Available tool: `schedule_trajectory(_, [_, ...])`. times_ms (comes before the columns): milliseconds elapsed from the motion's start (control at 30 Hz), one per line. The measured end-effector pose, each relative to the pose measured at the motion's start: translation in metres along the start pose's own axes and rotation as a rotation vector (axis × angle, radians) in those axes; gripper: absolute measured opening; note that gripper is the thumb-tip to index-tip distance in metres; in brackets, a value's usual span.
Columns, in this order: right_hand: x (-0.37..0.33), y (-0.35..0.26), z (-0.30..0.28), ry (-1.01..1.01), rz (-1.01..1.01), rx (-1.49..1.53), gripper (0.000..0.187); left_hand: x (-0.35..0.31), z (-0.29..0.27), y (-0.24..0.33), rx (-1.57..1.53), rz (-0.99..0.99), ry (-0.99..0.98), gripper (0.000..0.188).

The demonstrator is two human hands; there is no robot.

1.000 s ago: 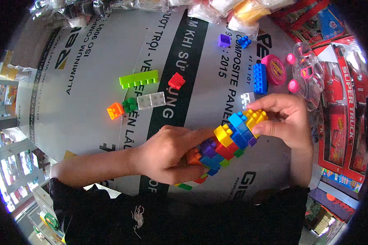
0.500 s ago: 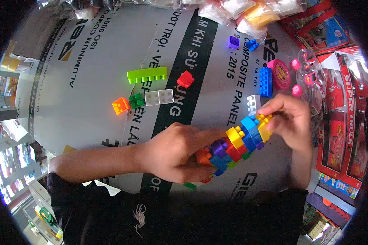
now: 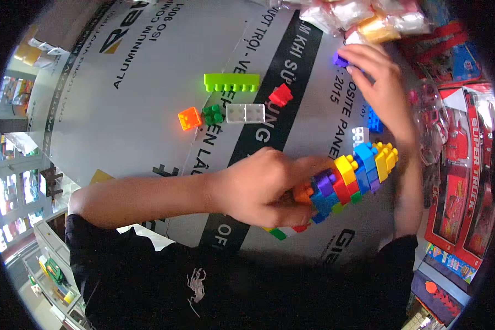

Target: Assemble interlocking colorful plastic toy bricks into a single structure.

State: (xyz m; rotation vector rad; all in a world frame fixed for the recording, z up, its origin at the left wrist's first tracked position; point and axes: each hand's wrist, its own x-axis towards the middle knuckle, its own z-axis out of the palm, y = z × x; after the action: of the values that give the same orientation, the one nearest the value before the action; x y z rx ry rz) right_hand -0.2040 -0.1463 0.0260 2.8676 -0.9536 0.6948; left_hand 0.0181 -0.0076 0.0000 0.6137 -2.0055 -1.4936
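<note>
My left hand (image 3: 264, 190) is closed round one end of a slanting stack of coloured toy building bricks (image 3: 344, 181), held over the grey panel. Yellow bricks form its far tip, with blue, red, purple, orange and green ones behind; the hand covers part of the near end. My right hand (image 3: 379, 82) reaches to the far right, thumb and fingers apart at the right side of a small purple brick (image 3: 340, 59). Whether they touch it is hard to tell. Beneath my right wrist, a blue brick (image 3: 375, 121) partly shows, with a white brick (image 3: 360, 136) close by.
Loose bricks lie beyond my left hand: light green (image 3: 232, 82), orange (image 3: 190, 118), dark green (image 3: 213, 114), pale grey (image 3: 246, 113) and red (image 3: 281, 95). Clear plastic bags (image 3: 368, 19) sit at the far edge. A red boxed toy truck (image 3: 459, 165) stands on the right.
My right hand has left the stack's yellow tip and moved away to the purple brick. The left hand still holds the stack, now farther right in view. The view has shifted somewhat.
</note>
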Motion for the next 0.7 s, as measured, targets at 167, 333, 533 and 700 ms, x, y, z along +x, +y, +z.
schedule_trajectory(167, [-0.009, -0.013, 0.0, -0.07, 0.12, 0.16, 0.021, -0.004, -0.001, 0.0, 0.017, -0.034, -0.036, 0.067])
schedule_trajectory(333, [-0.011, -0.019, 0.001, -0.053, 0.143, 0.151, 0.019, -0.002, 0.0, 0.002, 0.001, -0.057, -0.036, 0.067])
schedule_trajectory(533, [-0.014, -0.021, -0.003, -0.142, 0.353, 0.519, 0.018, 0.0, -0.001, 0.001, -0.025, -0.021, -0.036, 0.066])
schedule_trajectory(700, [-0.005, -0.037, -0.028, -0.031, 0.469, 1.058, 0.032, -0.003, 0.0, -0.001, -0.021, 0.067, 0.051, 0.055])
